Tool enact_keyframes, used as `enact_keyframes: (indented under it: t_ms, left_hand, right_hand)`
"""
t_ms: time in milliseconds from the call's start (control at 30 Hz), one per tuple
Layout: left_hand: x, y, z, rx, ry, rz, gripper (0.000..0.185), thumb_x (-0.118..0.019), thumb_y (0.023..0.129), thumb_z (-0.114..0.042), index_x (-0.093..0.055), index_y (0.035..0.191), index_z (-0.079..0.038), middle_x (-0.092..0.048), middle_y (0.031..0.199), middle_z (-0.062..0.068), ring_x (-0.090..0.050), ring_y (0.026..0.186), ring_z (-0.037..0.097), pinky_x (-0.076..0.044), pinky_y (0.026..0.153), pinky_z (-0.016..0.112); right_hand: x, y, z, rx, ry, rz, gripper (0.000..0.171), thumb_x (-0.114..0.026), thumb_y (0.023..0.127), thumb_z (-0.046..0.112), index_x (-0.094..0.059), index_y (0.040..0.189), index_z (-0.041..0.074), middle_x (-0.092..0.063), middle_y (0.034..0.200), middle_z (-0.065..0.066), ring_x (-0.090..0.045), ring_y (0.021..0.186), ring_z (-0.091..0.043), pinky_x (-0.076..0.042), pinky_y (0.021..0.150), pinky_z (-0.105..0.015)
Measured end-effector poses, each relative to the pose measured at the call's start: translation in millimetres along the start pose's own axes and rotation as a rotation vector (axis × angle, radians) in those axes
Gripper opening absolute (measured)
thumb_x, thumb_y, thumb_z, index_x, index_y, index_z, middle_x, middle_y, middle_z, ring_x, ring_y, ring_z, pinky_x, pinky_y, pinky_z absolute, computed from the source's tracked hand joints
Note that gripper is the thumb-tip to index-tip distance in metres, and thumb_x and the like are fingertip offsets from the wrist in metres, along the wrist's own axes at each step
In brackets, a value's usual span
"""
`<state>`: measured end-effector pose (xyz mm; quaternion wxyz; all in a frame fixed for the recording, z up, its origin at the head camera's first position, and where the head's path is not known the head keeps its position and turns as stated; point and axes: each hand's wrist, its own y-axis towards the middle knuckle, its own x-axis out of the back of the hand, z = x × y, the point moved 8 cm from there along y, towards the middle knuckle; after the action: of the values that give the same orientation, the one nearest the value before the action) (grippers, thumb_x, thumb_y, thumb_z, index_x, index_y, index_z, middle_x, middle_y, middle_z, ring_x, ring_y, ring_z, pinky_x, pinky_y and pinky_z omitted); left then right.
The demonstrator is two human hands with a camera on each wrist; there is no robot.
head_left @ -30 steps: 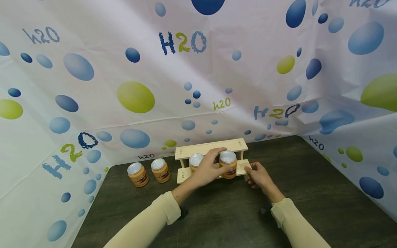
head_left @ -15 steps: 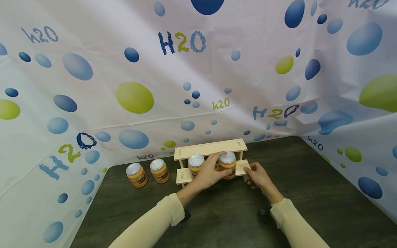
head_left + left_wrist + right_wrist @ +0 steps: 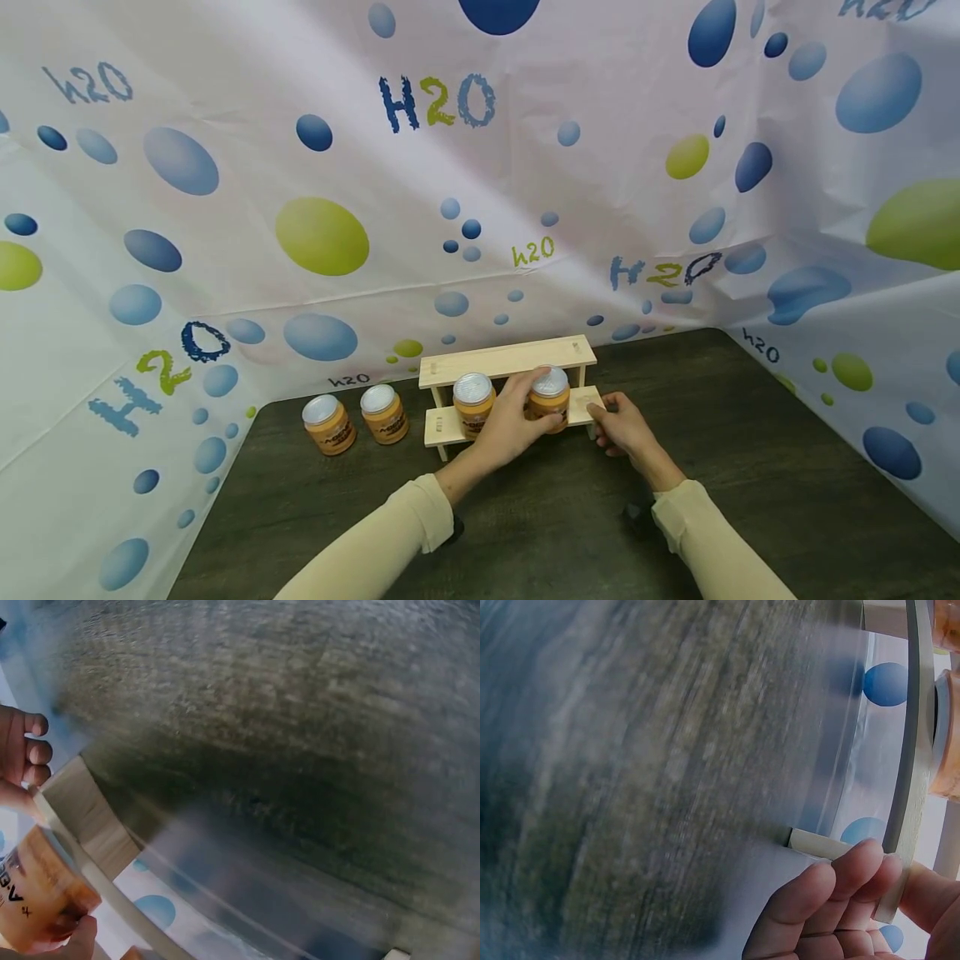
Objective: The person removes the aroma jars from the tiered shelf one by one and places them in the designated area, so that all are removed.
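My left grip (image 3: pixel 512 425), holding a jar (image 3: pixel 551 402), is exposing its neighbour (image 3: pixel 472 408) more than before; my right grip (image 3: pixel 626 430) is pinching the shelf (image 3: pixel 581 406).

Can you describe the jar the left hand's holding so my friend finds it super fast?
On the dark table, find the pale wooden rack. Its lower step bears two orange jars. Yours is the jar farther right, beside the other: the only one gripped by the left hand.
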<state>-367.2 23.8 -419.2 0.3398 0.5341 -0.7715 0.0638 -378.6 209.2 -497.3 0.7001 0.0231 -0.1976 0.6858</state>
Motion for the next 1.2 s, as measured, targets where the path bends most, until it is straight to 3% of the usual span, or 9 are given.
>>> enact_keyframes:
  t_ms: [367,1200]
  left_hand:
    - [-2.2,5.4,4.1,0.017,0.021,-0.050,0.073,-0.074,0.093,-0.033,-0.037,0.155,-0.023,-0.045,0.148,0.011,-0.056,0.127,0.028,-0.051,0.101,0.047]
    - [-3.3,9.7,2.5,0.051,-0.032,-0.031,0.078,-0.077,0.090,-0.025,-0.035,0.155,-0.017,-0.049,0.143,0.013,-0.057,0.126,0.029,-0.051,0.101,0.048]
  right_hand:
    - [0.1,-1.1,0.1,0.003,0.003,-0.006,0.035,-0.052,0.105,0.027,-0.041,0.127,0.003,-0.057,0.070,0.001,-0.057,0.057,-0.011,-0.049,0.050,-0.029]
    - [-0.1,0.6,-2.6,0.000,0.001,-0.013,0.032,-0.051,0.105,0.026,-0.042,0.126,0.004,-0.055,0.069,0.001,-0.056,0.057,-0.011,-0.048,0.050,-0.028]
